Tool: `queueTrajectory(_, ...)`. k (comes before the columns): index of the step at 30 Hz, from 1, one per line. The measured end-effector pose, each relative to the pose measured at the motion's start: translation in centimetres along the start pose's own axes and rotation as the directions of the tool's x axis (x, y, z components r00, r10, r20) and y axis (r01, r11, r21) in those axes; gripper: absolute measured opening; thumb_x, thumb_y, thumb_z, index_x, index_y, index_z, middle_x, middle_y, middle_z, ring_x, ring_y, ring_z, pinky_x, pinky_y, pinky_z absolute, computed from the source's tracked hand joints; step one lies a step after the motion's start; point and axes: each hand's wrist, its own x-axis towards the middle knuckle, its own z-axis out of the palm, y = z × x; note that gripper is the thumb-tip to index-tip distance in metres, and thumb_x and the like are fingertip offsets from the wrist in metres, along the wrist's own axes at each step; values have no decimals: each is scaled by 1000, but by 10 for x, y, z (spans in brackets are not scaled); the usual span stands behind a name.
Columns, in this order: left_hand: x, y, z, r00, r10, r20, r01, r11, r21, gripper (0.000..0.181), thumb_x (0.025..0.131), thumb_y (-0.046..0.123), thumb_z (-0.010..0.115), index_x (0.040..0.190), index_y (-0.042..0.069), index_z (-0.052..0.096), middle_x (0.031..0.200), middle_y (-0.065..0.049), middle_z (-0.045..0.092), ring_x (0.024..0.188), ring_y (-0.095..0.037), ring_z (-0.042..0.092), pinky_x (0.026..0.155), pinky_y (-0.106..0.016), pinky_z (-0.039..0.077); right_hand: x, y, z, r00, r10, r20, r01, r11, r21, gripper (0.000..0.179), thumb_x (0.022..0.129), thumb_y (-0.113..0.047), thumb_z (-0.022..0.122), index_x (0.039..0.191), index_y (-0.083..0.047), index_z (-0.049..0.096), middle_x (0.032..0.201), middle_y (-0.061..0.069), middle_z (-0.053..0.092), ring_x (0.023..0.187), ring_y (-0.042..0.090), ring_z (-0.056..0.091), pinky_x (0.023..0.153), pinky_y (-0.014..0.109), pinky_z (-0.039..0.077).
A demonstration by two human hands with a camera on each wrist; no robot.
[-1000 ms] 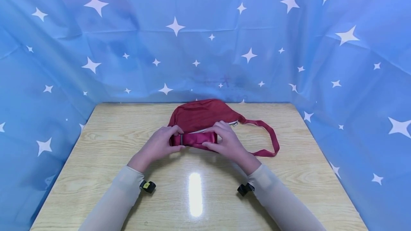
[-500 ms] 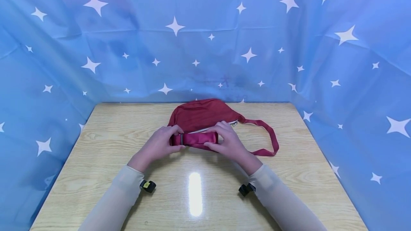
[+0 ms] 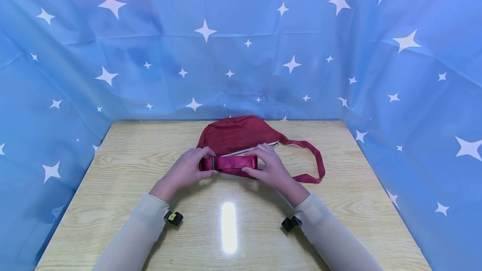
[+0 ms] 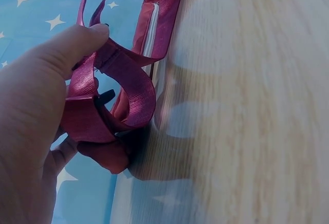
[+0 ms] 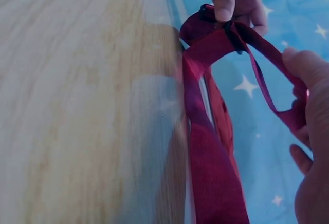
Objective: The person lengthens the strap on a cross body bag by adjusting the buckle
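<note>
A dark red waist bag (image 3: pixel 237 135) lies at the far middle of the table, its white-edged zipper (image 3: pixel 235 152) running along the front. My left hand (image 3: pixel 184 170) pinches the bag's strap (image 3: pixel 234 162) between thumb and fingers, close beside a black slider buckle (image 3: pixel 213 163). In the left wrist view, the strap (image 4: pixel 139 95) curls in a loop past that hand. My right hand (image 3: pixel 270 168) holds the far end of a strap loop, thumb on the near side and fingers on the far side. The right wrist view shows this loop (image 5: pixel 264 80) stretched between both hands.
The rest of the strap (image 3: pixel 320 162) arcs over the wooden table (image 3: pixel 150 145) at the right of the bag. A blue curtain with white stars (image 3: pixel 241 53) stands behind and at both sides. Each wrist wears a small black camera (image 3: pixel 174 218).
My right hand has shifted slightly to the right, drawing out the strap loop. The loose strap at the right has drawn in a little. My left hand stays in place.
</note>
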Motion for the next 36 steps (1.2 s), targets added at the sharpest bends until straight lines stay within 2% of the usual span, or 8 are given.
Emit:
queueTrajectory(4,0,0,0,1000,-1,-1,1,1000,-5,49,89,36,97,124,22,66,101,8,66,93,-16,60,89,-43,53,-4,1,-4,999,31,36,-31,999,-14,51,86,-17,98,131,-10,74,119,3,72,113,22,62,101,44,49)
queueTrajectory(8,0,0,0,1000,-6,-3,6,1000,-12,48,88,34,97,124,21,67,100,8,68,93,-16,61,87,-42,53,-11,0,-12,987,129,91,-126,991,-39,59,91,-23,94,143,-11,68,131,5,68,124,23,61,106,47,53)
queueTrajectory(10,1,1,0,1000,-11,-1,11,1000,-14,48,88,33,97,124,21,67,100,9,68,92,-16,61,86,-42,52,-15,0,-16,973,197,118,-191,980,-63,58,94,-24,91,145,-12,67,134,6,66,124,25,63,106,49,55)
queueTrajectory(13,1,2,0,1000,-28,5,28,999,-19,48,88,33,97,124,21,67,100,9,68,92,-16,61,86,-42,52,-21,0,-19,937,310,163,-292,949,-122,51,99,-25,86,145,-10,67,133,9,66,120,29,67,104,51,57)
queueTrajectory(17,1,3,-1,999,-44,12,44,999,-20,47,89,34,96,124,22,67,101,9,68,92,-16,60,85,-41,52,-29,1,-16,896,403,188,-369,909,-192,43,103,-23,82,141,-7,70,120,10,69,108,25,69,97,50,59)
queueTrajectory(21,1,4,-1,999,-47,13,47,999,-20,48,88,34,97,124,21,67,100,9,68,91,-15,60,83,-41,52,-32,4,-11,899,400,179,-356,905,-234,32,102,-19,83,133,-10,76,108,1,73,96,19,67,93,48,59)
queueTrajectory(26,2,2,1,998,-62,21,63,998,-20,48,88,34,97,124,21,68,100,10,68,93,-15,62,86,-41,53,-34,6,-9,904,377,202,-321,910,-261,21,102,-13,82,123,-13,83,111,2,80,105,21,76,96,48,61)
queueTrajectory(36,1,1,-2,996,-79,32,80,997,-17,50,87,32,98,125,19,68,101,7,68,94,-17,63,87,-43,54,-39,12,-24,899,396,188,-325,889,-322,18,101,-7,81,118,-12,86,103,1,78,99,23,76,92,48,62)
